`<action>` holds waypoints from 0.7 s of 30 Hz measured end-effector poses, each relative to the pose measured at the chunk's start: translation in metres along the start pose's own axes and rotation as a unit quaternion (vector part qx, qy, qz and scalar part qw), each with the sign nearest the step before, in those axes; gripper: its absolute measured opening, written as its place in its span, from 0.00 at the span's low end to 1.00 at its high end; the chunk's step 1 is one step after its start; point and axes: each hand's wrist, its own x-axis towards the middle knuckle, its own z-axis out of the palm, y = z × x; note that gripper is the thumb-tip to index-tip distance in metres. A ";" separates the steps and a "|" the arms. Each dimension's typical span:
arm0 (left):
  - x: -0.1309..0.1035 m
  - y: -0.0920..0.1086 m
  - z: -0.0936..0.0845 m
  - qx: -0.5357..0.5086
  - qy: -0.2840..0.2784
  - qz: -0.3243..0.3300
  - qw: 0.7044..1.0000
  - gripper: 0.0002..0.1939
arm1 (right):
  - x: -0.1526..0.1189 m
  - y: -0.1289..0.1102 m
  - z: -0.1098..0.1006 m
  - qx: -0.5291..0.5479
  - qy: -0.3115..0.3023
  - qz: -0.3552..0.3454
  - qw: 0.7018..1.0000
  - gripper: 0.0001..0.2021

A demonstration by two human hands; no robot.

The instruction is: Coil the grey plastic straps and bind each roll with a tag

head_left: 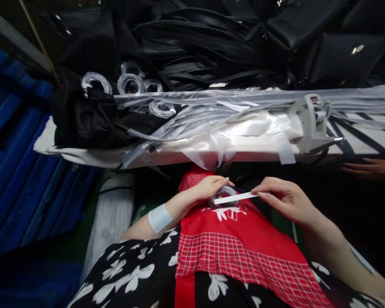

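Note:
My left hand (214, 187) is closed on a small coil of clear strip (225, 197), held low over the red apron on my lap. Between thumb and forefinger, my right hand (275, 196) pinches one end of a white paper strip (234, 198). The strip's other end crosses in front of the coil; whether it touches the coil I cannot tell. Finished-looking coils with similar clear loops (130, 84) lie on the table's left part, and one coil (162, 109) there has a white band around it.
A white tape dispenser (311, 122) stands at the table's front edge (105, 157). Long clear strips (192, 122) lie across the table, with black bags (295, 25) behind. Blue stacked pieces (25, 158) are on the left. Another person's hand (372, 167) is at the far right.

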 end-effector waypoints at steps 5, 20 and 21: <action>0.004 0.002 0.007 -0.004 -0.003 -0.030 1.000 0.29 | -0.017 -0.001 0.006 -0.112 0.086 -0.037 0.989 0.06; 0.002 0.014 0.012 0.064 -0.014 -0.038 0.997 0.31 | -0.005 -0.019 0.014 -0.285 -0.024 -0.204 0.936 0.13; 0.003 0.014 0.012 0.065 -0.012 -0.040 0.997 0.31 | -0.003 -0.018 0.017 -0.284 -0.026 -0.208 0.936 0.13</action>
